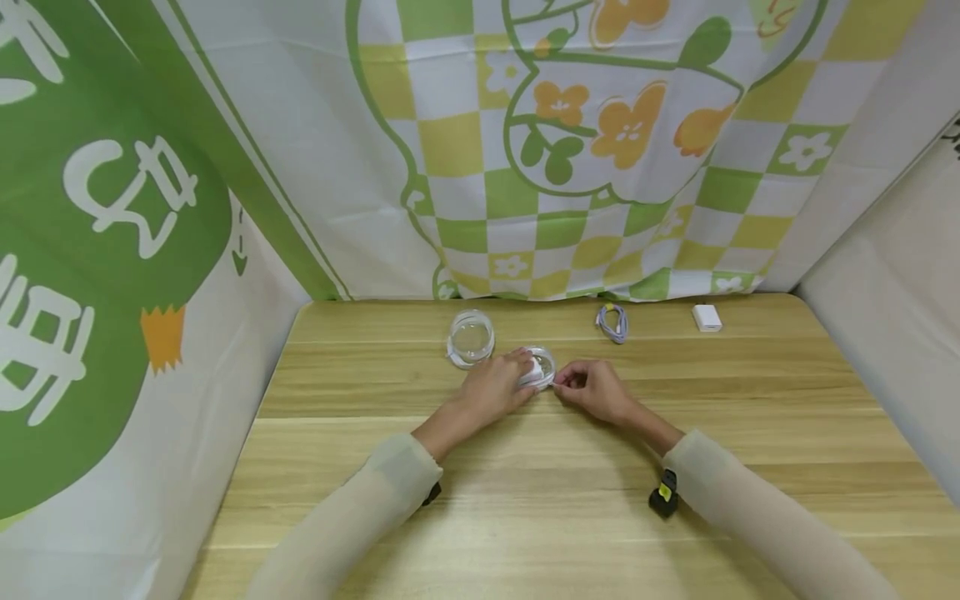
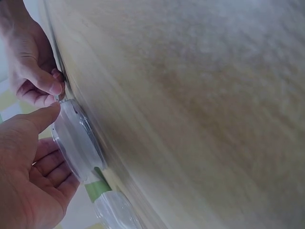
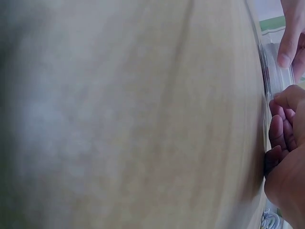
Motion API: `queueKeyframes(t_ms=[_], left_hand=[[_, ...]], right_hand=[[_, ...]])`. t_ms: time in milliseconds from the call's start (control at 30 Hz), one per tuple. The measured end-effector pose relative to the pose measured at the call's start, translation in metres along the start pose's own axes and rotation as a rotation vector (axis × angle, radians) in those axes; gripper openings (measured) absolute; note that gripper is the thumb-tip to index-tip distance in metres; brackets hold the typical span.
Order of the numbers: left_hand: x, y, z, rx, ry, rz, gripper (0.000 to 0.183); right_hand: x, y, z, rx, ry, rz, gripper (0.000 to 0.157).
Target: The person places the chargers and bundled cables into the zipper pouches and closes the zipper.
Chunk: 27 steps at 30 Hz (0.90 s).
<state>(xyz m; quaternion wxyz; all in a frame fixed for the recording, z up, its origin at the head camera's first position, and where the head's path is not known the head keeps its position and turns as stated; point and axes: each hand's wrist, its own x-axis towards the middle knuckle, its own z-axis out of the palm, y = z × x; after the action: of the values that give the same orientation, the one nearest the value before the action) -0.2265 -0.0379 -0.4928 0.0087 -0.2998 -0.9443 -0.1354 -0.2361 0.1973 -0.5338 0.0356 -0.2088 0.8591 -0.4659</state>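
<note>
In the middle of the table lies a round clear plastic case (image 1: 545, 360), with something white (image 1: 532, 372) showing in it, partly hidden by fingers. My left hand (image 1: 489, 385) grips this case from the left. In the left wrist view the thumb and fingers of the left hand (image 2: 24, 162) stand on both sides of the case (image 2: 78, 143). At the case's near right edge my right hand (image 1: 597, 390) pinches a small part of the rim between thumb and forefinger. A second round clear plastic piece (image 1: 471, 339) sits just beyond the left hand.
Toward the back of the wooden table (image 1: 525, 517) lies a coiled lilac cable (image 1: 612, 323) with a yellow tie. Farther right is a white charger block (image 1: 707, 317). A patterned cloth (image 1: 480, 150) hangs along the back edge, with more cloth at both sides.
</note>
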Motion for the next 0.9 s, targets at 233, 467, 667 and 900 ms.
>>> queueKeyframes(t_ms=[233, 467, 667, 900], left_hand=[[0.000, -0.003, 0.002, 0.008, -0.012, -0.004, 0.048], [0.001, -0.005, 0.002, -0.025, 0.001, 0.004, 0.047], [0.001, -0.008, 0.003, -0.048, 0.007, 0.015, 0.045], [0.001, -0.009, 0.003, -0.058, 0.009, 0.021, 0.044]], right_hand=[[-0.001, 0.001, -0.001, 0.001, -0.010, -0.032, 0.004], [0.001, 0.002, -0.006, -0.014, -0.027, -0.041, 0.004], [0.004, 0.005, -0.012, -0.030, -0.021, -0.020, 0.005], [0.012, 0.010, -0.018, -0.034, 0.001, 0.013, 0.004]])
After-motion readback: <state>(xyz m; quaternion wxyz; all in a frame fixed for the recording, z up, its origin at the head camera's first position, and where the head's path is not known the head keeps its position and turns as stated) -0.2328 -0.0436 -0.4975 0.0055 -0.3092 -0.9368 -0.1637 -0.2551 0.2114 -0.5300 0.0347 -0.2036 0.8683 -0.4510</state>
